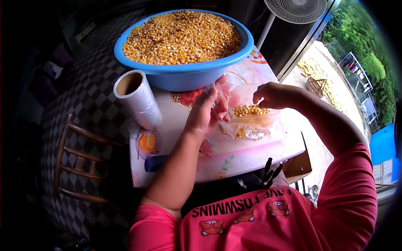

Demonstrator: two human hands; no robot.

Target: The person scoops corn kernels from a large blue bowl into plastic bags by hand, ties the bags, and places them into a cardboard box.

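A clear plastic bag (253,121) with yellow corn kernels (249,110) inside rests on the table, its mouth facing up. My left hand (211,104) grips the film at the bag's left side, thumb and fingers closed round it. On the other side, my right hand (270,94) is bent down over the bag's far rim, fingers curled in a pinch on the film. Its fingertips are partly hidden. Just beyond my hands stands a large blue basin (184,77), heaped with loose corn kernels (180,37).
A roll of clear plastic bags (144,102) stands upright left of the basin. Near it are a small clear cup with something orange (148,142) and a dark blue object (155,163). A wooden chair (83,161) is at the left. A fan (296,8) stands behind the flowered table (247,157).
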